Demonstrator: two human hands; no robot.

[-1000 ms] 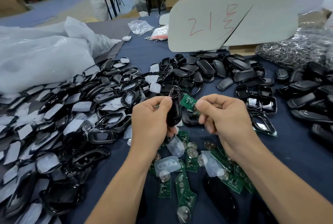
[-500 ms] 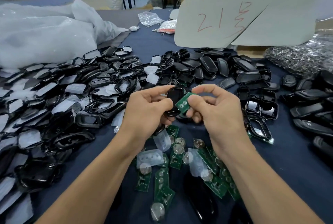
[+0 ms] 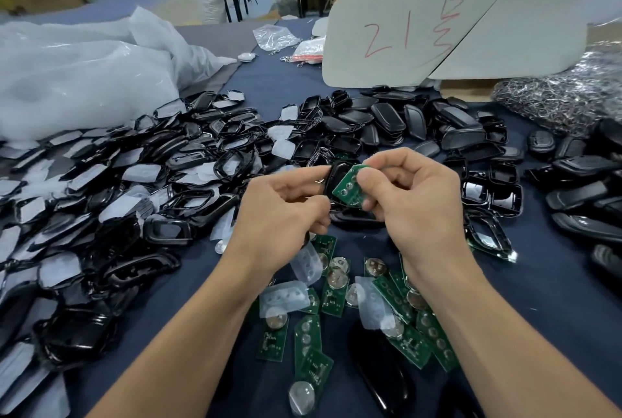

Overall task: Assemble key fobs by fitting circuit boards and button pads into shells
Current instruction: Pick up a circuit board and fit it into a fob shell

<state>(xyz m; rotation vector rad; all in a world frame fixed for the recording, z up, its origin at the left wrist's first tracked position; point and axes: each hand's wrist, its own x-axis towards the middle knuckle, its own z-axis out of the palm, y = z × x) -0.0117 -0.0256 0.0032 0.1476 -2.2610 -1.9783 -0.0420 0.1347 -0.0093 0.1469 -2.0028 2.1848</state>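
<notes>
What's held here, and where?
Left hand grips a black shell by its left side; right hand pinches a green circuit board at its upper right end.

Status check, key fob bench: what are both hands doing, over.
Left hand holds black shell. Right hand pinches green circuit board, tilted at the shell, not yet seated. Nothing between them; loose boards lie on cloth below.

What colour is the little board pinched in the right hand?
Green: the board shows clearest in the head view.

Key fob parts
Green circuit board [image 3: 348,186], tilted, pinched in right hand [image 3: 420,202] against black shell [image 3: 336,175] in left hand [image 3: 279,212]; loose boards [image 3: 331,296], clear button pads [image 3: 284,296] lie on bench [image 3: 538,300].
</notes>
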